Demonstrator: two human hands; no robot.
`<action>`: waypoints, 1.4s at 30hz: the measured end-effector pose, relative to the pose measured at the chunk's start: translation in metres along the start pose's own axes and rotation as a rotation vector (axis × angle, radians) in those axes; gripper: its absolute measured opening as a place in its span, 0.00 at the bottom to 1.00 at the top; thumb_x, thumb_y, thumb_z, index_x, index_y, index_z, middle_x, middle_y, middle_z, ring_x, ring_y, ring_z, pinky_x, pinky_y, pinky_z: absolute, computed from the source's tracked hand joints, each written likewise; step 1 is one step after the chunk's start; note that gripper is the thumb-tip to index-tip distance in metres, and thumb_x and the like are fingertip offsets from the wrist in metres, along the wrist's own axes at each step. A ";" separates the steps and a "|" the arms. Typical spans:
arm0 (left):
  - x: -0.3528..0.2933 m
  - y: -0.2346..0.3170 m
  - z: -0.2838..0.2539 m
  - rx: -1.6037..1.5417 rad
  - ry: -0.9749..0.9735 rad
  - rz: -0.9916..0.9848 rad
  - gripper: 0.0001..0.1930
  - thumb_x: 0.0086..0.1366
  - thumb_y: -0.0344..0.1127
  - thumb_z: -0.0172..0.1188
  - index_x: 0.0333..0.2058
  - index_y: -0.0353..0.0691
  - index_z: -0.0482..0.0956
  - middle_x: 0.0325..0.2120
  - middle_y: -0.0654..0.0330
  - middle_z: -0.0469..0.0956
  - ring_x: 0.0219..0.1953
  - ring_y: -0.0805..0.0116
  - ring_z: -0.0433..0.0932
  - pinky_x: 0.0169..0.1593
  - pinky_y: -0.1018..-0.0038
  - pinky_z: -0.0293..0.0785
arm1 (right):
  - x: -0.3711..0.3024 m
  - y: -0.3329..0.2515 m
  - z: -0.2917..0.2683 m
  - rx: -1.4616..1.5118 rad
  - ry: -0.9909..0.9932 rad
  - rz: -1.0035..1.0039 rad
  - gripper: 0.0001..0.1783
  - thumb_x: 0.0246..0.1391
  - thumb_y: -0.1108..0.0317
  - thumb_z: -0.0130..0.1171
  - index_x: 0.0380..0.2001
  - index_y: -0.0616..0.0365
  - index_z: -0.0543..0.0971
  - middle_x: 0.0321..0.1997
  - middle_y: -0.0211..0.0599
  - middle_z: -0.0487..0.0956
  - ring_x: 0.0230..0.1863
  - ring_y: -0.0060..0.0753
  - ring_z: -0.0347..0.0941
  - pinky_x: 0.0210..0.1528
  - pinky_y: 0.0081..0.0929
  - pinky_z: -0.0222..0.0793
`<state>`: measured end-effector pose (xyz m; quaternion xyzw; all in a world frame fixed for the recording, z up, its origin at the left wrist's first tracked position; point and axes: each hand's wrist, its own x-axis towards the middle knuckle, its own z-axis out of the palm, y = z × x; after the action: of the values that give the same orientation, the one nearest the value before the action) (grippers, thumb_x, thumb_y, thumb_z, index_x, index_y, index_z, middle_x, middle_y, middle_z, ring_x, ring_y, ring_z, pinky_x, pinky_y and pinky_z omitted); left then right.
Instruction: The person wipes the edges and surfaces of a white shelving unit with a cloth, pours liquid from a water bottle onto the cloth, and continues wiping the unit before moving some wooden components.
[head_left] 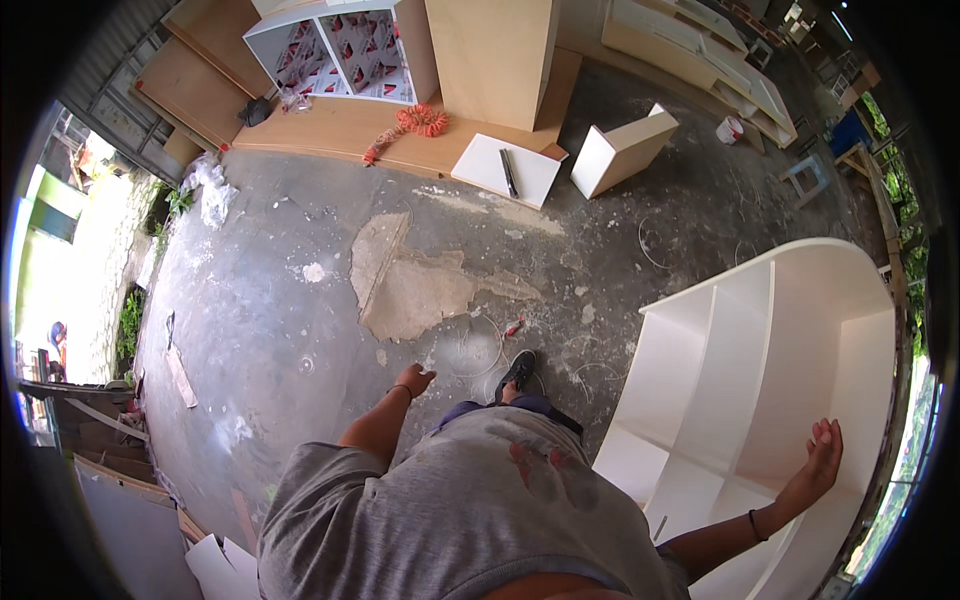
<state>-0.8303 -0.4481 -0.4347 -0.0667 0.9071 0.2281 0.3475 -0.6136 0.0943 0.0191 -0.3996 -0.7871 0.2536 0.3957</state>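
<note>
My left hand (415,380) hangs low over the grey floor with a dark band at the wrist. Its fingers are loosely bent, and nothing shows in them. On the other side, my right hand (824,460) is raised over a white shelf unit (738,380) with a rounded end and several compartments. Its fingers are slightly bent and hold nothing visible. Whether they touch the unit's panel I cannot tell. The unit stands close along my right side.
Ahead, a white board (485,168) carries a black tool (508,172), beside a small box-like piece (625,152). A coiled orange hose (422,121) lies on a wooden panel (310,135) below a white cabinet (340,55). A broken patch (410,285) marks the floor. Board offcuts (130,520) lean at left.
</note>
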 end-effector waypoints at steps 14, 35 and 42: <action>0.123 0.039 -0.006 -0.188 -0.134 -0.372 0.33 0.53 0.61 0.55 0.44 0.34 0.79 0.47 0.43 0.75 0.52 0.50 0.73 0.55 0.63 0.68 | -0.060 -0.013 0.561 0.396 -1.453 0.061 0.18 0.57 0.66 0.56 0.48 0.64 0.74 0.37 0.32 0.79 0.33 0.18 0.75 0.29 0.14 0.66; 0.376 0.281 -0.308 -0.552 0.379 -0.352 0.30 0.57 0.56 0.57 0.45 0.32 0.76 0.43 0.43 0.77 0.49 0.49 0.74 0.52 0.63 0.70 | 0.090 0.048 0.854 0.248 -1.598 0.589 0.13 0.57 0.64 0.53 0.44 0.56 0.74 0.34 0.34 0.77 0.30 0.24 0.73 0.29 0.24 0.70; 0.373 0.299 -0.228 -0.043 -0.113 -0.309 0.32 0.59 0.61 0.49 0.45 0.35 0.77 0.45 0.43 0.76 0.52 0.48 0.73 0.55 0.63 0.68 | 0.084 0.112 0.929 0.183 -1.341 0.405 0.13 0.54 0.60 0.56 0.36 0.57 0.79 0.29 0.33 0.80 0.33 0.30 0.77 0.34 0.29 0.72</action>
<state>-1.3303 -0.2739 -0.4217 -0.1996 0.8599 0.1948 0.4275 -1.3636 0.1486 -0.5449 -0.2607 -0.7469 0.5788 -0.1976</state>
